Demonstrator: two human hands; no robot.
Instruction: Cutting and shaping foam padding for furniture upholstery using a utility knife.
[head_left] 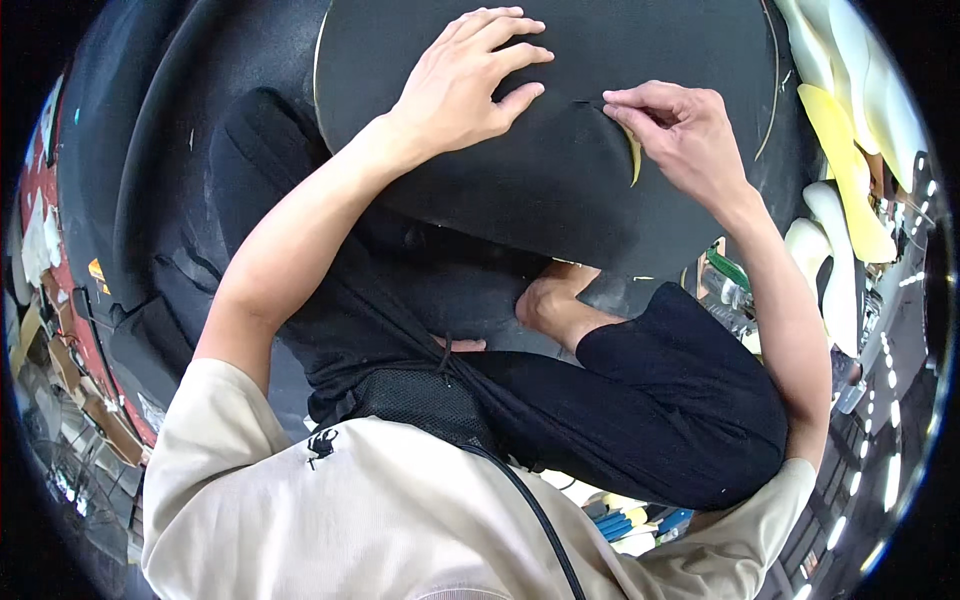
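Observation:
A large black sheet-like piece [500, 190] with a rounded outline and a thin pale edge lies in front of me, over my crossed legs. My left hand [470, 80] rests on its upper part, fingers spread and palm down. At the right of the sheet, my right hand [680, 130] is closed in a pinch, thumb against fingers. A small dark tip shows at the pinch, and a narrow curved yellow strip [634, 155] hangs just below it against the black surface. Whether the strip is separate or part of the sheet I cannot tell.
Smooth white curved pieces [845, 270] and a yellow one [850, 175] are piled on the right. Clear plastic bottles [728, 290] stand beside my right knee. Blue-handled items [622, 522] lie below my thigh. Cardboard and scraps [105, 415] fill the left side.

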